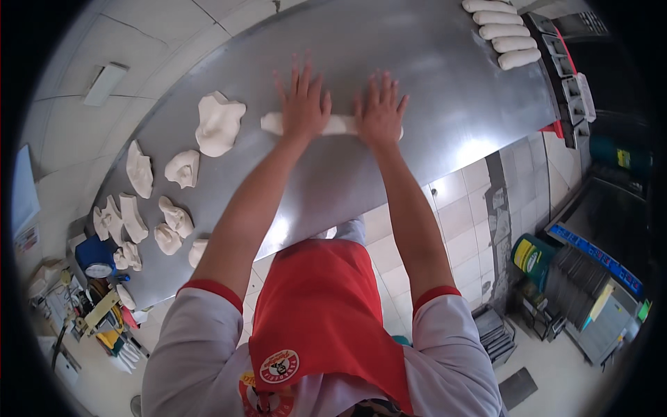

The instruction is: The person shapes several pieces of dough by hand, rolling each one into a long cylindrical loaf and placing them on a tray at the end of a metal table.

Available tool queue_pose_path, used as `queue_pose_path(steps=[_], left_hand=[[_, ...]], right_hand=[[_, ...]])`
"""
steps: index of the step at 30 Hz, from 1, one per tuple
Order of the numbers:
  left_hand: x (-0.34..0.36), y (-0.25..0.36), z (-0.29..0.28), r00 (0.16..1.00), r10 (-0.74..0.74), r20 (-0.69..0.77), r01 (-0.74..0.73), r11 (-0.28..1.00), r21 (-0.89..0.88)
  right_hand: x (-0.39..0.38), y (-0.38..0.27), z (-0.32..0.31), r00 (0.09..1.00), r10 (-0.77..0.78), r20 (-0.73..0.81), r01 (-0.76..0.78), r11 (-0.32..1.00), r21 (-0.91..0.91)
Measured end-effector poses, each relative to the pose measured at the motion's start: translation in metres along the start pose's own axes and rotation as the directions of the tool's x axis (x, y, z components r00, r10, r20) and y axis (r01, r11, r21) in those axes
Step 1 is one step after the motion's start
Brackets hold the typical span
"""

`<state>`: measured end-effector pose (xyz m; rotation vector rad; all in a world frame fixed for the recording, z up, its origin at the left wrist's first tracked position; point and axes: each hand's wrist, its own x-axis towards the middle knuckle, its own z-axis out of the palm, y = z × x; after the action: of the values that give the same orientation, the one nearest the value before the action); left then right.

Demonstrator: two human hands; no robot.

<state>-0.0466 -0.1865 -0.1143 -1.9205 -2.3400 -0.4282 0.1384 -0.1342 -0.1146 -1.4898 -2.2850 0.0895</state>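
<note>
A long pale roll of dough lies crosswise on the steel table under both my palms. My left hand presses flat on it near its left end, fingers spread and pointing away from me. Toward the right end, my right hand rests on the same roll with its fingers apart, covering most of that end. To the left sit several loose dough pieces, among them a large flat lump closest to my left hand and a smaller chunk.
Several shaped dough rolls lie in a row at the table's far right. Metal baking tins stand past that edge. A blue scale is at the left end. Stacked trays and a green bucket are at lower right.
</note>
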Motion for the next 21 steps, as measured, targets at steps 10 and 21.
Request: queue_pose_path(steps=[10,21], left_hand=[[-0.193,0.011,-0.047,0.982,-0.063,0.175,0.106,0.963,-0.247],[-0.069,-0.033,-0.013,0.955,0.132,0.266,-0.11,0.989,-0.096]], right_hand=[[-0.172,-0.051,-0.034,0.918,-0.265,0.295,0.145,0.917,0.371],[-0.065,-0.038,-0.001,0.914,-0.245,0.322,0.135,0.935,0.329]])
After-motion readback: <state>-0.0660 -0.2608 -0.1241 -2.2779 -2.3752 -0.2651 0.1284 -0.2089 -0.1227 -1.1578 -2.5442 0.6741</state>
